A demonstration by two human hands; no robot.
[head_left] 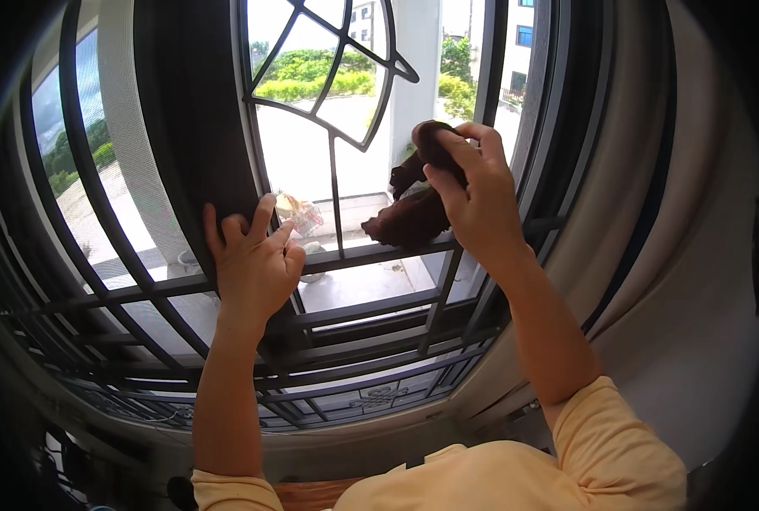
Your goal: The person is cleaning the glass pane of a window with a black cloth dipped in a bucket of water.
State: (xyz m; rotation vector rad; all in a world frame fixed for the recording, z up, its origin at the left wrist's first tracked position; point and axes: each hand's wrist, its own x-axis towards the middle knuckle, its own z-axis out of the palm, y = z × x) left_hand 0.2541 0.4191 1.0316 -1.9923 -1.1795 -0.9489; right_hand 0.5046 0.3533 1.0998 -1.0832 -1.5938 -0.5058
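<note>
I face a window with a dark metal security grille [371, 255]. My right hand [473, 192] is raised to the grille and grips a dark brown cloth [409, 213], which hangs bunched against a horizontal bar. My left hand [256, 255] rests on the dark window frame post [196, 111] with fingers curled around its edge. Both arms wear pale yellow sleeves.
A mesh screen panel [132, 111] stands left of the post. Beyond the bars lie a sunlit paved yard, green bushes and a white pillar [414, 68]. A small plastic bag [303, 215] sits outside on the ledge. A pale wall [703, 281] curves on the right.
</note>
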